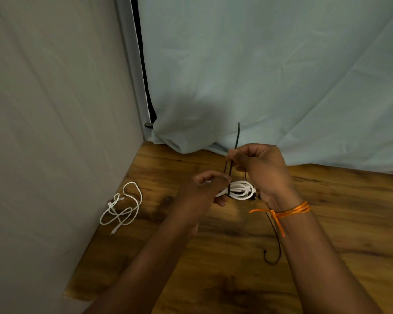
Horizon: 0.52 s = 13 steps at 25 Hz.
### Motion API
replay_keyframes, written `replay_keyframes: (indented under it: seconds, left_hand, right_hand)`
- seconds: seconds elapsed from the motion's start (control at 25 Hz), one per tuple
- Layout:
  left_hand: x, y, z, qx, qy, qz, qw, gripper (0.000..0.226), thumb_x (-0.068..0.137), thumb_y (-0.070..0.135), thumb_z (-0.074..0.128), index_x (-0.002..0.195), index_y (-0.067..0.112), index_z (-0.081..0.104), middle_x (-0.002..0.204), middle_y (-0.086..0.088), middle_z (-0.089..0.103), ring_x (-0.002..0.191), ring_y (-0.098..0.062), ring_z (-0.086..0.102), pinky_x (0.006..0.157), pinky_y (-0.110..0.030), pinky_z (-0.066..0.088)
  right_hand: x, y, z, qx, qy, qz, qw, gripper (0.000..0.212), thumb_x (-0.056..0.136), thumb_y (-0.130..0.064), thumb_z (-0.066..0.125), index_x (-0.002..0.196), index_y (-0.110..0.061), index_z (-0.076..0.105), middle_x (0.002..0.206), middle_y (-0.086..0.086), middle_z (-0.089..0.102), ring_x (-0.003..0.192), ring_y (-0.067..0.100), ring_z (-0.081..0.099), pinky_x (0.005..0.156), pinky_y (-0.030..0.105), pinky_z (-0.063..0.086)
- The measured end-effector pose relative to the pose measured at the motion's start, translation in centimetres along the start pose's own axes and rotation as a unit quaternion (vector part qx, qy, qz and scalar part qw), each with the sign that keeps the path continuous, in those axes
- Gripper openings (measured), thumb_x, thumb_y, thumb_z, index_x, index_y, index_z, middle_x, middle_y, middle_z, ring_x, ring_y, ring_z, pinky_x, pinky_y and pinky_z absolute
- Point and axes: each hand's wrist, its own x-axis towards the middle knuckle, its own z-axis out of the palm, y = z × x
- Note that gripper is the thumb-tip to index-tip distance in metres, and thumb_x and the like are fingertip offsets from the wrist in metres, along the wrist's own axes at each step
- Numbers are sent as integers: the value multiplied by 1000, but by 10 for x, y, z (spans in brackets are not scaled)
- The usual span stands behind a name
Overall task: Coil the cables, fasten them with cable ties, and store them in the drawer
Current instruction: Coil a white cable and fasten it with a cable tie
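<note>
Left hand point(210, 186): fingers curled tight round the coiled white cable point(242, 189).
Right hand point(262, 171): fingertips pinching the black cable tie point(237, 138).

Btwn left hand point(208, 186) & right hand point(262, 171), over wood-grain tabletop point(349, 223): coiled white cable point(242, 189) w/ thin black plastic cable tie point(237, 137) round it. Loose tangled white cable point(119, 213) lies on tabletop well left; spare black cable tie point(279, 248) nearer, front-right.
</note>
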Motion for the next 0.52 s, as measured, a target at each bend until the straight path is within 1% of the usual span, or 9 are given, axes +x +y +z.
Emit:
replay_keyframes:
  seconds: [0.08, 0.16, 0.28, 0.4, 0.52]
  left_hand:
    - [-1, -3, 1, -5, -1, -19, 1000, 13, 90, 13, 62, 94, 7, 73, 78, -9, 70, 64, -15, 62, 54, -21, 49]
    - [-1, -4, 2, -25, -1, -36, 999, 12, 89, 17, 65, 93, 10, 74, 88, -10, 72, 70, -15, 65, 57, -23, 52]
    - [2, -4, 5, -41, 13, -35, 998, 18, 85, 25, 71, 88, 8, 74, 93, -10, 73, 77, -14, 68, 62, -27, 54]
    - [4, -5, 4, -48, 23, -29, 998, 13, 83, 17, 73, 87, 4, 74, 93, -12, 73, 79, -18, 70, 65, -27, 56]
    - [2, -10, 4, -40, 21, -40, 998, 8, 82, 9, 73, 86, 3, 74, 92, -11, 74, 83, -20, 71, 70, -29, 58]
  right_hand:
    - [4, 1, -1, -2, 9, -5, 1000, 16, 87, -11, 69, 72, -7, 74, 77, 16, 73, 63, 8, 60, 69, 29, 50]
    - [5, 1, -1, -1, 9, -8, 1000, 18, 88, -12, 69, 71, -8, 74, 77, 16, 73, 61, 5, 60, 70, 27, 50]
    - [7, 5, 0, -3, 12, -8, 1000, 19, 88, -14, 69, 72, -6, 74, 78, 16, 73, 62, 4, 62, 71, 29, 51]
    - [10, 8, 0, -7, 21, -10, 1000, 19, 87, -15, 70, 70, -8, 74, 76, 16, 72, 62, 8, 60, 71, 33, 51]
    - [15, 12, -1, 3, 55, -14, 998, 19, 85, -11, 71, 67, -6, 74, 73, 15, 72, 63, 11, 61, 71, 33, 52]
